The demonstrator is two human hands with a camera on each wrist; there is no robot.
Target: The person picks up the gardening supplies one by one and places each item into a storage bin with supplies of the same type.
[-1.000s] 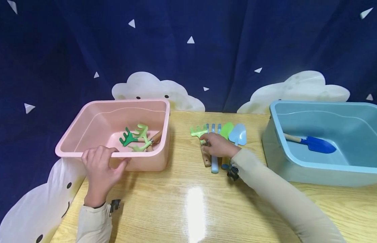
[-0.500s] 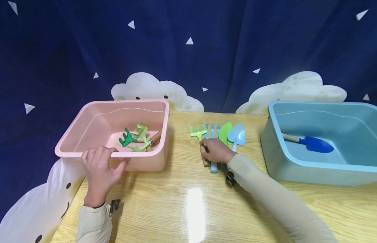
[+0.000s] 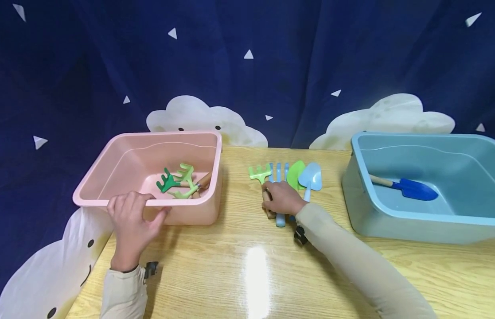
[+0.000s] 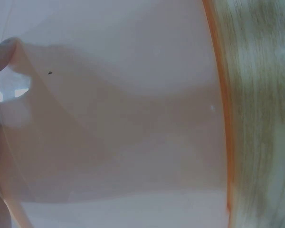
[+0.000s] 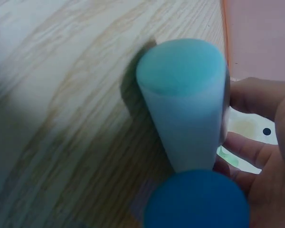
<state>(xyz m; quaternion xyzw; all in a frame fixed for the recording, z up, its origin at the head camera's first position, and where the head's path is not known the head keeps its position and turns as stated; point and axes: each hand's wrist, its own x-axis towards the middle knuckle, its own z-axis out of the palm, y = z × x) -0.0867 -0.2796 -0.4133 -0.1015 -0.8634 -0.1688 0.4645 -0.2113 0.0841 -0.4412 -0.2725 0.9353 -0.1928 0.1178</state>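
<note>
- Wooden table point(image 3: 215, 274): a glare patch point(image 3: 257, 279) is noted on the near part of the surface; beige sleeves point(image 3: 351, 257) are extended over it from the near side.
- Left hand point(image 3: 131, 221): the near rim of the pink bin point(image 3: 197, 212) is grasped, with fingers hooked over the top and the thumb held outside.
- Right hand point(image 3: 285, 198): the brown handle of the light-green rake point(image 3: 261, 174) is grasped between thumb and fingers. The rake is located on the far half of the surface, between the bins, prongs directed at the far edge.
- Blue rake point(image 3: 280, 219): laid just right of the grasped rake; its middle is covered by the right hand.
- Green trowel point(image 3: 296, 173) and light-blue trowel point(image 3: 312, 177): laid next in the row, blades toward the far edge; the green one's handle is largely hidden.
- Pink bin contents: a dark-green rake point(image 3: 167, 180) and two paler green rakes point(image 3: 186, 173) are gathered toward the near right corner.
- Blue bin point(image 3: 422, 230): placed toward the surface's right side; a dark-blue trowel point(image 3: 418, 190) is contained, its wooden handle directed at the left wall.
- Navy backdrop point(image 3: 279, 88): hung beyond the far edge, marked with white triangles and clouds point(image 3: 207, 115).
</note>
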